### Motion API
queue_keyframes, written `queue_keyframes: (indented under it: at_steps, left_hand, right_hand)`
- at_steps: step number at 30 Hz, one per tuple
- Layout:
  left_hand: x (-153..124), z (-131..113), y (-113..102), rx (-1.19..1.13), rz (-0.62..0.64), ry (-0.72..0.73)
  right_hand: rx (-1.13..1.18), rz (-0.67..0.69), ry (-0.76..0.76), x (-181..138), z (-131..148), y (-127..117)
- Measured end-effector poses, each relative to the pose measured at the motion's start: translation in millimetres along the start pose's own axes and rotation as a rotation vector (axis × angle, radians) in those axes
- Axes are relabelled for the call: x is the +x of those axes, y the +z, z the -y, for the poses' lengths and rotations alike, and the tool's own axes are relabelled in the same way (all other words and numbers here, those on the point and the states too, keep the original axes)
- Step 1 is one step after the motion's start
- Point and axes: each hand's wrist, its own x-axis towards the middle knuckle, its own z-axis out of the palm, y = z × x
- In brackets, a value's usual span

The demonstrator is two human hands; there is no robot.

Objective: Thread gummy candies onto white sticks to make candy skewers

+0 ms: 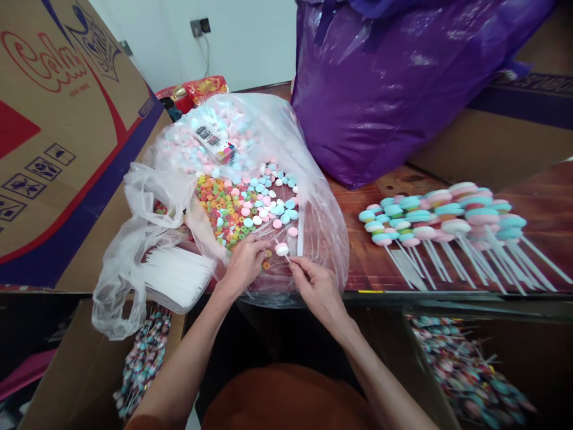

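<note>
Holds a thin white stick point(287, 258) in the right grip point(316, 288), clamped between thumb and fingertips, with a pale pink-and-white sweet point(282, 249) at the far end of the stick. Taking that sweet as the clock's hub, shows the right grip at four o'clock and the left grip point(245, 266) between eight and nine, with fingers curled close together. Impossible to make out anything pinched in the left grip. Shows loose ring candies point(267, 264) just beside the left fingertips. Has more pastel sweets point(277, 210) strewn at twelve and a heap of coloured rings point(215, 197) at ten, upon a large clear plastic bag point(329, 230) spread over the worktop point(353, 239). Farther out at eleven, shows a mass of similar sweets point(179, 143) under film, with printed cards point(210, 142) resting on top. Just below nine, has a bundle of white sticks point(179, 275) near the worktop's front edge. At three, shows assembled sweet skewers point(439, 215) lying in a cluster, with stems pointing toward five. At one, has a bulging purple bag point(385, 101); at ten, beyond the rings, a printed carton point(76, 131). Lower down, at eight and four, shows multicoloured bunches point(145, 358), somewhat blurred.
</note>
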Motion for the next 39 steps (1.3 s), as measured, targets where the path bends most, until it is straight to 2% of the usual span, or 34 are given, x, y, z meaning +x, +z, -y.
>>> queue_keyframes:
  at_steps: [4,8,11,14,16,19,26,31,35,39]
  left_hand:
    - [-2,-2,-4,0.092,0.055,0.073]
    - [-8,2,-3,0.028,0.045,0.156]
    - [-9,8,1,-0.211,-0.065,0.055]
    - [-7,13,4,-0.620,-0.170,-0.136]
    - [-6,12,3,-0.832,-0.183,-0.211]
    - [-7,8,1,-0.979,-0.189,-0.258]
    - [-12,2,3,-1.012,-0.244,-0.246]
    - [-16,0,8,-0.900,-0.266,-0.219]
    - [-18,-1,12,-0.852,-0.260,-0.225]
    - [-17,-5,10,-0.944,-0.268,-0.260]
  right_hand:
    - [0.039,0.008,0.014,-1,-1,0]
    - [0.064,-0.003,0.010,-3,-2,-1]
    - [0.069,-0.001,0.003,-4,-1,-2]
    - [0.095,0.028,-0.026,-8,3,-5]
    - [0.115,0.060,-0.057,-10,7,-5]
    - [0.130,0.083,-0.091,-12,12,-5]
    - [0.111,0.159,-0.116,-10,17,-5]
    - [0.093,0.096,-0.052,-12,18,0]
    - [0.083,0.057,-0.059,-15,19,7]
    - [0.029,0.040,-0.126,-14,18,8]
